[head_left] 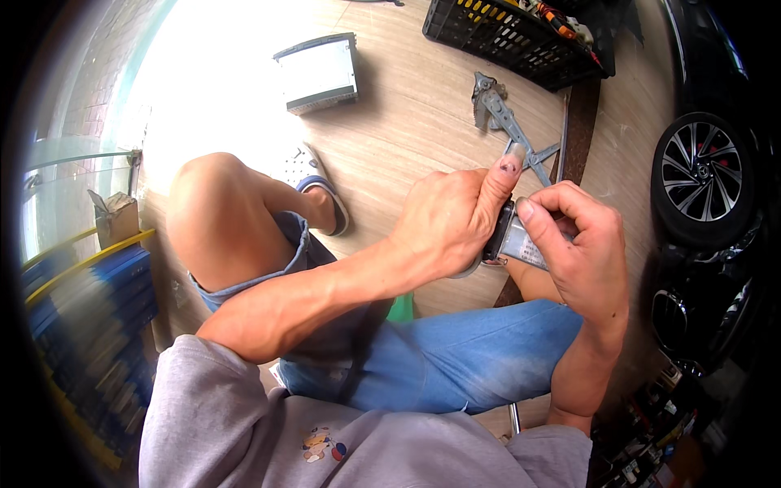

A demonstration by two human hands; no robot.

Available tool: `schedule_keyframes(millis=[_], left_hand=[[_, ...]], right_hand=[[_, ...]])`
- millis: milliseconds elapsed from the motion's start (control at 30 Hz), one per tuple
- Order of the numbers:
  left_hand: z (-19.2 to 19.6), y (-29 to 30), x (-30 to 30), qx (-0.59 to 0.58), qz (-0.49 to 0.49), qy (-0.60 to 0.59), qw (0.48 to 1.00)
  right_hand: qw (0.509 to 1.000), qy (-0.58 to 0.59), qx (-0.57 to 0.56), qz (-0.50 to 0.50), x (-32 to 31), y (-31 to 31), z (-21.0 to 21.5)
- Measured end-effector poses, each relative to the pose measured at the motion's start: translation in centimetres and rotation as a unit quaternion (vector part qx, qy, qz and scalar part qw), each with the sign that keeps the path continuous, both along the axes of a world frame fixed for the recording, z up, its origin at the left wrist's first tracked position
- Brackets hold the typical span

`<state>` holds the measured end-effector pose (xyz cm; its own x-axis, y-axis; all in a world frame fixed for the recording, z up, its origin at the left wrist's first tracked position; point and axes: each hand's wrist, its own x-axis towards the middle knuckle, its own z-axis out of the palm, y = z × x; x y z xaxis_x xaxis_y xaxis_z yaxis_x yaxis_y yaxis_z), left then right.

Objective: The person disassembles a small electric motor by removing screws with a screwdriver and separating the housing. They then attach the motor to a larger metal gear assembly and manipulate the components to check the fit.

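Observation:
Between my two hands, above my lap, is a small electric motor (521, 244) with a silver, labelled metal can and a black end. My left hand (446, 218) is closed around the black end, its thumb stretched along the top. My right hand (587, 248) closes on the silver can from the right, thumb and forefinger meeting where the can joins the black part. Fingers cover much of the motor, and the underside of the left grip is hidden. Just beyond the hands, a grey metal window regulator (506, 120) with crossed arms lies on the floor.
A silver metal box unit (320, 80) stands on the wood-look floor, far left of centre. A black plastic crate (512, 47) with tools is at the far right. A car wheel (701, 171) is on the right. Blue stacked items (102, 297) line the left, below a cardboard box (119, 221).

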<state>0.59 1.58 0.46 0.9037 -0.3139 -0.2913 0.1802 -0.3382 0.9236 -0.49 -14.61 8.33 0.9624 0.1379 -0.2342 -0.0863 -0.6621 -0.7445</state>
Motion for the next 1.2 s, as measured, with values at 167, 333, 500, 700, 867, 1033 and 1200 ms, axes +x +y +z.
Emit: schedule_keyframes(millis=[167,333,500,700,867,1033,1200], left_hand=[[-0.2,0.1,0.0,-0.002,-0.002,0.015,1.000],[0.1,0.3,0.0,-0.005,-0.014,0.021,1.000],[-0.1,0.3,-0.2,0.005,-0.016,-0.002,1.000],[-0.2,0.5,-0.3,0.012,-0.006,0.010,1.000],[-0.8,0.7,-0.2,0.006,-0.003,0.040,0.999],[-0.6,0.8,0.0,0.004,0.007,0.048,0.999],[-0.3,0.6,0.0,-0.012,0.031,0.011,0.999]], right_hand=[[0.998,0.053,0.035,-0.028,0.1,-0.3,-0.4],[0.982,0.129,0.133,-0.033,0.5,-1.3,0.0],[0.975,0.161,0.147,-0.044,0.8,-1.1,-0.3],[0.992,0.115,0.048,-0.025,0.4,-0.3,-0.5],[0.999,0.038,-0.018,0.006,0.4,0.6,-0.9],[0.993,0.089,0.056,-0.044,0.4,0.4,-1.6],[0.984,0.109,0.136,-0.046,0.7,0.2,-0.7]])
